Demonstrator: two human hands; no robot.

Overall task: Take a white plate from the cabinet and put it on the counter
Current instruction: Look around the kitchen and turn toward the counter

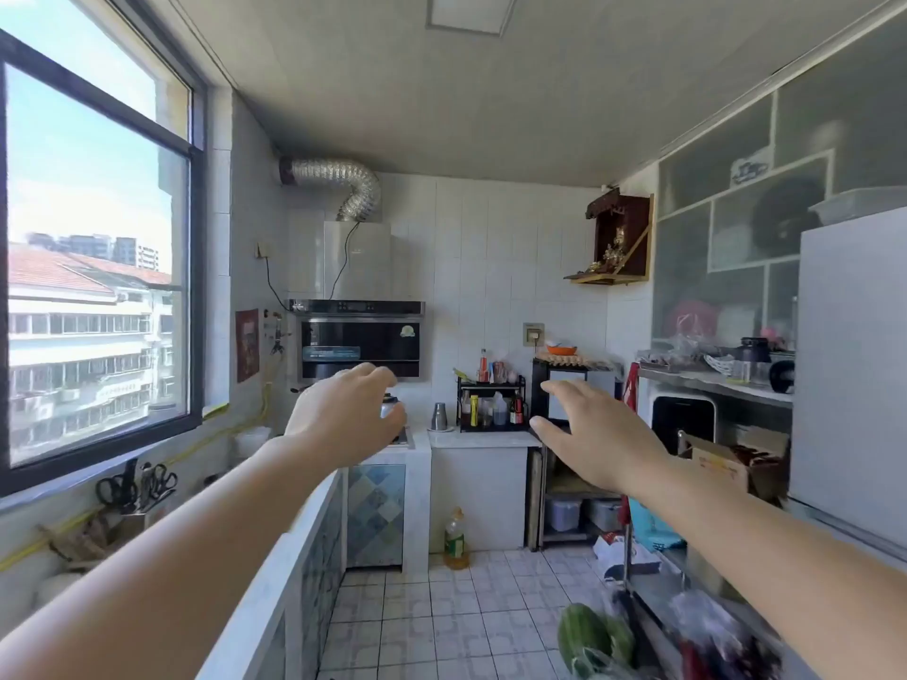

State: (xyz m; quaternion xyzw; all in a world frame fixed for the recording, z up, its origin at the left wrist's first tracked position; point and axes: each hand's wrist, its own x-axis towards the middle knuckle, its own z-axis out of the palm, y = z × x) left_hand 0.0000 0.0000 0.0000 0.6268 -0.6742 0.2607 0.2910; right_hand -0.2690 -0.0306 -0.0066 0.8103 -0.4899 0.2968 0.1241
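Note:
My left hand point(343, 409) and my right hand point(594, 434) are stretched out in front of me at chest height, both empty with fingers apart. A wall cabinet with frosted panes point(736, 228) runs along the upper right; blurred shapes of dishes show behind the glass, but I cannot make out a white plate. The white counter point(314, 512) runs along the left wall under the window, and a short counter section point(481, 439) stands at the far end. Both hands are far from the cabinet.
A black range hood point(360, 338) hangs over the stove at the far left. A condiment rack point(491, 402) stands on the far counter. A white fridge point(854, 375) is at the right, with a cluttered metal shelf point(716, 380) beside it. Vegetables point(589, 640) lie bottom right. The tiled floor aisle runs ahead.

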